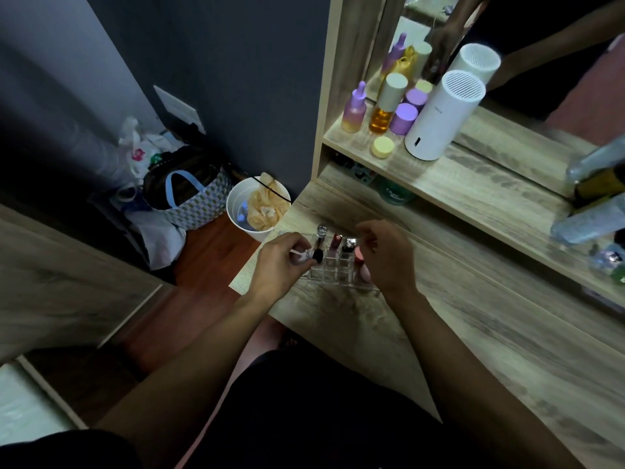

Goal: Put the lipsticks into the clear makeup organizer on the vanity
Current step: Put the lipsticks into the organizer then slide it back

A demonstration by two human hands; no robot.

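Worktop (456, 350) is bare wood right of and in front of the clear organizer (333, 274), which sits near its left edge, three lipsticks (336, 243) upright in the back cells. Left hand (280, 264) fingers pinch a black-tipped lipstick (317, 256) at the organizer's left side. Right hand (385, 255) is loosely curled at the right side; can't tell if it holds anything.

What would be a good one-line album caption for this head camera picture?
Left hand lowers a lipstick into the clear organizer on the vanity, right hand alongside.
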